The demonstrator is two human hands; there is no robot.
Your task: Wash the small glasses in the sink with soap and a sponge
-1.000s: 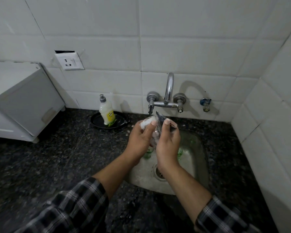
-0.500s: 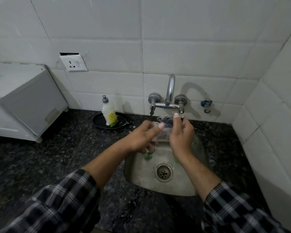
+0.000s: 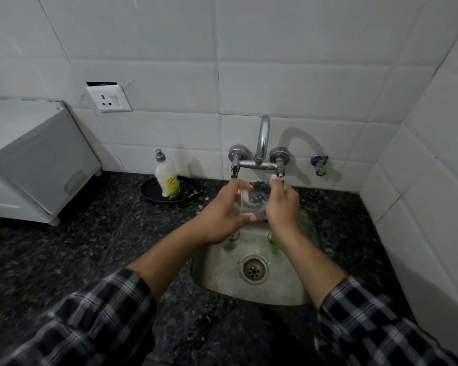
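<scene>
**Rinsing a glass at the tap.** At far left, a soap bottle [image 3: 167, 178] stands upright on a black plate [image 3: 148, 190] on the dark counter [image 3: 64, 260].

Over the back of the sink [image 3: 249, 294], the left hand [image 3: 222, 215] curls its fingers round the left side of a clear glass [image 3: 251, 202] and cups it from below. The right hand [image 3: 283, 210] grips the right side, with one fingertip raised at the rim. Both hands thus hold the one glass, which hangs just under the tap [image 3: 262, 138], clear of the basin floor.

We judge the step in hand to be rubbing or rinsing this glass. To do it well, we would let one hand hold steady while the other turns the glass, so that water reaches rim, wall and base in turn. A wet, soapy glass slips readily, so we would work low over the sink and avoid squeezing the rim. We cannot make out a sponge in either hand, nor say whether water is running.

The glass is colourless and see-through. Pale streaks on its wall may be foam or water, and the speckled counter shows through it.

Below the wrists, two small glasses with green bases [image 3: 232, 240] stand upright in the sink. They sit apart, one to each side just behind the drain [image 3: 253, 269], and we take them to be awaiting their turn.
</scene>
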